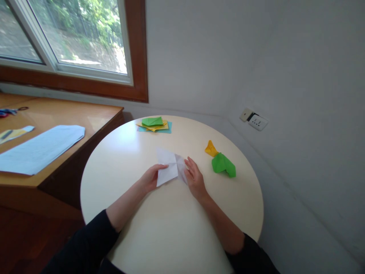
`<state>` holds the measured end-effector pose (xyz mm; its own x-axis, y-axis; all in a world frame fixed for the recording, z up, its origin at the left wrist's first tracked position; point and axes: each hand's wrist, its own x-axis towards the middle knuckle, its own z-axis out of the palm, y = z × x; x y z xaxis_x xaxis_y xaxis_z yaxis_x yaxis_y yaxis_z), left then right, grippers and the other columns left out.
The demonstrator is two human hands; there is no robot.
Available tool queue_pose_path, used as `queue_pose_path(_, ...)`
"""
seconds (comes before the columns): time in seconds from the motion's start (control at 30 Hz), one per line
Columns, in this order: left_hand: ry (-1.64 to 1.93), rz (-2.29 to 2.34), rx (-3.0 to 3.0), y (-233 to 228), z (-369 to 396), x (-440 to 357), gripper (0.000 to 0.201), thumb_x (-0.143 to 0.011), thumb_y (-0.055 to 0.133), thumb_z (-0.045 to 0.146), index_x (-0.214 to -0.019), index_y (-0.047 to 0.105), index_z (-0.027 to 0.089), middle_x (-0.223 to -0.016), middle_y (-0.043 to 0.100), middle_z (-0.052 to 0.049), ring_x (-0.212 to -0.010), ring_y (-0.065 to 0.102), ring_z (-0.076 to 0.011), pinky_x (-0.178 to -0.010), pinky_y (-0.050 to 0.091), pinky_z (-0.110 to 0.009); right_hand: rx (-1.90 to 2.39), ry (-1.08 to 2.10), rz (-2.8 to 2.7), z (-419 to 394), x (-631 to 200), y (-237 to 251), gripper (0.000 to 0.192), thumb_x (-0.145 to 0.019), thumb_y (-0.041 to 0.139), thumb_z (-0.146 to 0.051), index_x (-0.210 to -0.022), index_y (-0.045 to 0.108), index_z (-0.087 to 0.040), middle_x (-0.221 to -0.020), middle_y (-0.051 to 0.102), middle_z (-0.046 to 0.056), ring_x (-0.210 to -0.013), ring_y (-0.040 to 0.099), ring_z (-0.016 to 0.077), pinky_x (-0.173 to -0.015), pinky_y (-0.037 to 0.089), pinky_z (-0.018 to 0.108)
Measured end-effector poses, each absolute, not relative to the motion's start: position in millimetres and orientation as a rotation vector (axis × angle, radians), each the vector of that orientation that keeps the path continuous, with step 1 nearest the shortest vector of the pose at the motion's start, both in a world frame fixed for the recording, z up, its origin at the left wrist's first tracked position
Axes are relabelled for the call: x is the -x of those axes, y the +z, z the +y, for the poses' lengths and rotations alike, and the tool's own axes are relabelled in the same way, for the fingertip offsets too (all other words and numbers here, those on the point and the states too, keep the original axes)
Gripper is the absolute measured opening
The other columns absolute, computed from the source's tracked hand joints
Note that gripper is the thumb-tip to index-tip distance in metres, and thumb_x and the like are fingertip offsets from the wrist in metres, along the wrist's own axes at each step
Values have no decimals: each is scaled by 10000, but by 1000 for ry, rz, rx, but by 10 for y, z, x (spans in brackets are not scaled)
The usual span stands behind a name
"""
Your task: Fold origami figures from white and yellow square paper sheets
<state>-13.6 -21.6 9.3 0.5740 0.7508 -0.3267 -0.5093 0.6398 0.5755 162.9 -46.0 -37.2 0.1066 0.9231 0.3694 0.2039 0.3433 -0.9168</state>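
Note:
A white sheet of paper [168, 173] with crossing creases is held partly folded over the middle of the round table. My left hand [152, 177] grips its left edge, the thumb lying on top and the other fingers hidden beneath. At the paper's right side, my right hand [195, 179] has its fingers extended and slightly curled against the raised right flap. To the right of that hand lie a green folded paper [224, 164] and a small orange folded paper [211, 148], close together.
Green, yellow and blue papers [152, 122] are stacked at the far edge of the round white table [137, 236]. A wooden desk [97, 110] with white sheets [42, 148] stands at the left. Wall sockets [258, 122] are at the right.

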Motion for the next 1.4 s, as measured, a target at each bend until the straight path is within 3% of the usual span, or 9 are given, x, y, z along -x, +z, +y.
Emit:
queue_pose_path(0.17,790,598,-493,81,-217,134,168,-720,532,85,-867,613,68,-763,693,-97,-658,649,-166,-675,524,-264,1088,933,-1282,-450,-1616,-336,576,-787,537,-443,-1290,397,-199,-1170,598,143,-1086,563,224,-907,461,389)
queue_pose_path(0.3,849,597,-576,100,-229,124,164,-686,582,76,-847,606,93,-778,686,-80,-652,641,-154,-670,528,-264,1071,1060,-1188,-442,-1641,-311,644,-741,593,-442,-1305,371,-223,-1176,595,140,-985,616,222,-796,520,356)
queue_pose_path(0.57,860,645,-673,137,-272,89,277,-613,627,58,-882,576,100,-780,686,-85,-648,635,-161,-637,498,-250,966,1203,-1049,-385,-1678,-354,877,-621,726,-337,-1361,263,-250,-1165,595,145,-964,627,229,-798,526,408)
queue_pose_path(0.77,942,687,-667,148,-270,72,457,-594,588,37,-1013,472,177,-819,644,-20,-666,617,-148,-624,495,-254,930,1266,-960,-385,-1665,-308,984,-563,760,-294,-1376,207,-262,-1125,622,117,-956,634,224,-819,515,416)
queue_pose_path(1.0,996,751,-705,127,-261,42,420,-626,631,99,-986,437,194,-800,599,-3,-643,592,-129,-595,488,-247,927,1208,-926,-426,-1647,-216,920,-583,743,-245,-1358,247,-234,-956,702,75,-869,664,214,-813,513,404)
queue_pose_path(1.23,1039,740,-729,76,-245,14,318,-645,678,194,-934,550,158,-811,649,-37,-663,601,-144,-614,461,-238,951,1108,-931,-420,-1652,-225,807,-595,733,-238,-1303,345,-228,-897,717,51,-827,672,204,-791,522,390)
queue_pose_path(1.4,940,724,-847,-22,-230,25,270,-663,675,343,-795,618,114,-714,650,-48,-657,581,-158,-652,450,-250,971,1100,-932,-422,-1650,-220,753,-583,737,-233,-1255,396,-218,-887,717,46,-826,671,199,-784,521,374)
